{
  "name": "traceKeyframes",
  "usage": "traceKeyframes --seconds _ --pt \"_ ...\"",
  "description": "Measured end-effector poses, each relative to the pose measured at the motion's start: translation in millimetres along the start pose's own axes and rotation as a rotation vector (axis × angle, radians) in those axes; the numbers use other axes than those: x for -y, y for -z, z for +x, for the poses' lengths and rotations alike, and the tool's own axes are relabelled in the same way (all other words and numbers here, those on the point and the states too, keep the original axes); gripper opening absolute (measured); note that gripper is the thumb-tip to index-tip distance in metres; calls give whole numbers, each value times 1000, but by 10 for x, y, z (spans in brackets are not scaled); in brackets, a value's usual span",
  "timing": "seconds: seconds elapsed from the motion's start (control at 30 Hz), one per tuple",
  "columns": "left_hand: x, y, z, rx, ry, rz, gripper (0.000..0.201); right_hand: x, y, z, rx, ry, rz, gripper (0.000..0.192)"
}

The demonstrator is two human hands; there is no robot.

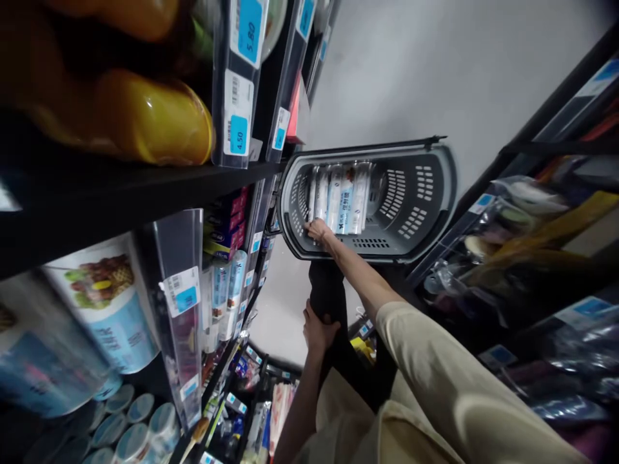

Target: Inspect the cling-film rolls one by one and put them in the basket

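Head cam view is tilted hard, so the shop aisle runs sideways. The right hand (pixel 318 230) reaches out on a bare forearm into a grey plastic shopping basket (pixel 435 187) sitting on the pale floor (pixel 387 71), and its fingers curl around the near end of one of the white-and-blue packs (pixel 344 198) lying in there. There are about five of those packs, lined up side by side, long axes parallel and running from the hand's side of the basket toward the far rim. The basket itself has its long side stretching left to right in the frame. The left hand (pixel 316 332) is lower down, fingers closed on a dark trouser leg (pixel 329 293). Shelves with blue price tags (pixel 249 29) and yellow bottles (pixel 149 119) crowd the left edge.
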State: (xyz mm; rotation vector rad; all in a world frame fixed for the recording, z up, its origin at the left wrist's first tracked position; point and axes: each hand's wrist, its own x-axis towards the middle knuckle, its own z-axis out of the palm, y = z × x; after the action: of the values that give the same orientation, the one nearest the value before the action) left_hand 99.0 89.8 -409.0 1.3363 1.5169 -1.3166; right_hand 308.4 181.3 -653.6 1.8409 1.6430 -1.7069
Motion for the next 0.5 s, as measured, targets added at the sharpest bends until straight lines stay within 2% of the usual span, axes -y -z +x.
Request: traceKeyframes --seconds 0.1,0.23,0.3,0.37,0.4,0.5 --pt "26 1 -33 14 -25 -11 115 -41 120 -341 -37 52 3 33" --pt "18 -88 -179 60 -36 -3 112 25 324 -1262 -140 111 -22 50" --pt "-38 -140 -319 79 -53 3 107 101 440 -1820 -191 8 60 56" --pt "-126 -165 -536 77 -83 -39 96 198 584 -2396 -221 -190 199 52" --pt "-172 -163 -680 66 -103 -85 88 259 664 -2689 -227 -242 205 50" --pt "-267 -109 -1240 13 -179 -300 65 502 855 -3555 -260 -288 138 48"
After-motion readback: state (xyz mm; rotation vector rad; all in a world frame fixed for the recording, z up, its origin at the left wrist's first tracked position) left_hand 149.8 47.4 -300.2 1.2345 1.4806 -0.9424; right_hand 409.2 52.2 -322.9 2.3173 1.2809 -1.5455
